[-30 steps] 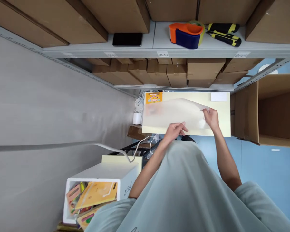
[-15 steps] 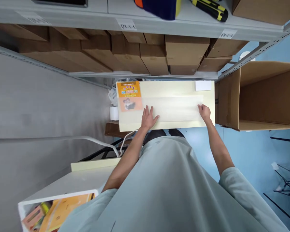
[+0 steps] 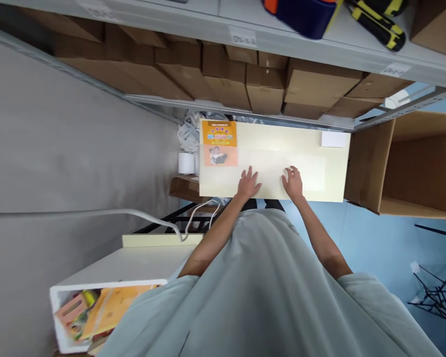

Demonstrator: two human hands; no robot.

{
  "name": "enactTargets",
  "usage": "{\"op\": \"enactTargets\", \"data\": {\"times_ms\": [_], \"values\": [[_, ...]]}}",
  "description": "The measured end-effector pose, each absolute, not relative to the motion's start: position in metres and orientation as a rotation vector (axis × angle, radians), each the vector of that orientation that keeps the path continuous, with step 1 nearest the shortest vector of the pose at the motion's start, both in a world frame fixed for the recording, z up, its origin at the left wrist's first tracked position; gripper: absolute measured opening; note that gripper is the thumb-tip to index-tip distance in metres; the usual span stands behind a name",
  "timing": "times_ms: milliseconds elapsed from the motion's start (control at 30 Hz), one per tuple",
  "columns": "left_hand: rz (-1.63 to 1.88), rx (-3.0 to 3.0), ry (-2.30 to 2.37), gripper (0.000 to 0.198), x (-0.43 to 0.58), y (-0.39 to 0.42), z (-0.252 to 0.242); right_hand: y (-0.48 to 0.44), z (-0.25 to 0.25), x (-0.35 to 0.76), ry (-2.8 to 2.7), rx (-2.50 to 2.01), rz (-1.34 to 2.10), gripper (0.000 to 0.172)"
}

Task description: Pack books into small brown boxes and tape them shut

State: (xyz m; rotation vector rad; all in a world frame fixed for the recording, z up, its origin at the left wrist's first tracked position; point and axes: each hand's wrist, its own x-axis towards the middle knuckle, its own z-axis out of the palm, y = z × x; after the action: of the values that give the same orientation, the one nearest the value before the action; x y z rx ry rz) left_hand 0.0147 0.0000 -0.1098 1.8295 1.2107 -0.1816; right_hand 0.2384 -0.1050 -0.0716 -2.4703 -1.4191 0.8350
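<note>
An orange book (image 3: pixel 220 131) with a picture on its cover lies at the left end of the narrow cream table (image 3: pixel 278 133). A translucent sheet, like plastic film (image 3: pixel 314 173), stretches over the book's lower half and rightward across the tabletop. My left hand (image 3: pixel 249 184) rests on the film right of the book, fingers spread. Close by on its right, near the middle of the table, my right hand (image 3: pixel 293 184) touches the film with its fingers apart and slightly bent. Neither hand grips anything that I can see. A white paper (image 3: pixel 333 139) lies at the top right corner.
Behind the table stands a grey shelf (image 3: pixel 193 24) with several cardboard boxes (image 3: pixel 265 89) and yellow-black tools (image 3: pixel 382 29). A large open carton (image 3: pixel 373 163) adjoins the table's right end. Left are a white roll (image 3: pixel 186 162), a wall and a white cable (image 3: pixel 134 212). A white bin (image 3: pixel 107 286) holds packages.
My right hand has let go of the film's right end and moved left, close to my left hand. The film lies flatter. The camera view has shifted and tilted slightly.
</note>
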Motion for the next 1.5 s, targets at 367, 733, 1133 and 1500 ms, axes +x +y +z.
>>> {"op": "enactTargets", "data": {"times_ms": [367,733,1133,1500], "values": [[0.345,1.592,1.537,0.042,-0.083,0.108,-0.124,0.048,-0.078,0.064,-1.957,-2.061,0.976,0.047],[0.169,1.427,1.719,0.049,-0.102,0.238,-0.151,0.078,-0.084,0.026,-2.118,-2.304,1.175,0.043],[0.343,1.408,1.446,0.017,-0.059,0.267,-0.141,0.056,-0.091,0.024,-2.017,-2.246,1.144,0.048],[0.711,1.965,1.007,0.020,-0.002,0.225,-0.022,-0.059,-0.110,0.069,-1.836,-2.216,1.121,0.059]]}}
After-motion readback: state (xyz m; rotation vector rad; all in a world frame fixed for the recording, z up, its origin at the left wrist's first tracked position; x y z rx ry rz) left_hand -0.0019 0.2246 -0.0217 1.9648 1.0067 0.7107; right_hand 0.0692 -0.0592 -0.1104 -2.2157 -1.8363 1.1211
